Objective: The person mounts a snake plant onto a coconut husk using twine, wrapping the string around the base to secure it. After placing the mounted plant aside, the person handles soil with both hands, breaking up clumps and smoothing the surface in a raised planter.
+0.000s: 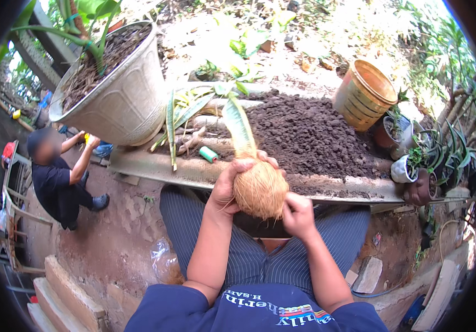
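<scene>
My left hand (pixel 230 182) grips a round ball wrapped in coconut fibre (pixel 260 191), its fingers reaching over the top. A broad snake plant leaf (pixel 238 124) with pale yellow edges stands out of the ball's far end. At the lower right side of the ball, my right hand (pixel 299 213) has its thumb and fingers pinched together on the fibre; whether a thread is also between them is too small to tell. A green spool of thread (pixel 208 154) lies on the bench beyond my left hand. Cut snake plant leaves (pixel 192 110) lie to its left.
Dark soil (pixel 308 133) is heaped on the ridged bench (pixel 333 185). A large planter (pixel 121 91) stands left; a dirty plastic bucket (pixel 362 95) and small potted plants, including a white pot (pixel 404 169), stand right. Another person (pixel 57 178) crouches at left. A clear plastic bag (pixel 163 259) lies below.
</scene>
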`<state>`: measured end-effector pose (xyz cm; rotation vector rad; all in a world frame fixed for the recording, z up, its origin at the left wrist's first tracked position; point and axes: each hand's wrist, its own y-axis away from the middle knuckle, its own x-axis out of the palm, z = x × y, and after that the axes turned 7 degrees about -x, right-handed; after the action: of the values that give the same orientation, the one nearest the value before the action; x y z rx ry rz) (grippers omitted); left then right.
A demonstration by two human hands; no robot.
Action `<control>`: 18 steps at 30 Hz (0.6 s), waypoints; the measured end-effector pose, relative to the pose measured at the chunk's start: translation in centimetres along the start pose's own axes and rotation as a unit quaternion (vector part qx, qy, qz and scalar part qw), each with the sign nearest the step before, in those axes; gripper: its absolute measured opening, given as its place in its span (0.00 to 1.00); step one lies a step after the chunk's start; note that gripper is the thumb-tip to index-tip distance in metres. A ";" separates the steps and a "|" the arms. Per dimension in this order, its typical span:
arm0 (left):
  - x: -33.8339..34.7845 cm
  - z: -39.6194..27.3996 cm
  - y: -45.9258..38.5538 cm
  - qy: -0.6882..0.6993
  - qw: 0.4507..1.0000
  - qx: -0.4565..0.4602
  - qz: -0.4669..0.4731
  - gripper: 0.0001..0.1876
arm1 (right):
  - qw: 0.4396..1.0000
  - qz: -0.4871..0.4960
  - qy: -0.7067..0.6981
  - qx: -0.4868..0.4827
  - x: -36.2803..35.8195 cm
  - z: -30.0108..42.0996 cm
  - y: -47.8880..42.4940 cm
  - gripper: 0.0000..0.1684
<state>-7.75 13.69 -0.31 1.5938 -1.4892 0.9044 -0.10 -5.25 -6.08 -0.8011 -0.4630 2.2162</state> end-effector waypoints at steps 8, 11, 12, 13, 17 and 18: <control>-0.2 -1.0 1.3 -0.389 0.919 0.032 -0.060 0.16 | 0.995 0.031 0.091 0.004 -4.0 3.8 -6.1 0.12; 0.2 -0.8 1.0 -0.424 0.897 0.058 -0.114 0.12 | 0.998 0.015 0.065 0.016 -3.7 6.0 -6.9 0.15; 0.3 -0.4 0.8 -0.402 0.902 0.090 -0.132 0.11 | 0.998 0.011 0.064 0.007 -3.1 6.5 -6.6 0.15; 0.4 0.0 0.5 -0.381 0.904 0.119 -0.151 0.10 | 0.998 0.006 0.061 0.000 -2.3 7.1 -6.0 0.15; 0.2 1.1 -0.9 -0.233 0.907 0.291 -0.195 0.08 | 0.999 -0.026 -0.009 0.018 1.1 8.5 -3.2 0.14; 0.0 1.2 -1.0 -0.166 0.919 0.302 -0.193 0.10 | 0.999 -0.027 -0.031 0.030 1.7 8.6 -2.3 0.14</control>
<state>-6.77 12.61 -0.91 2.4950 -1.0779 0.9399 -5.58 -3.14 0.81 -0.6819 -0.4402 2.2002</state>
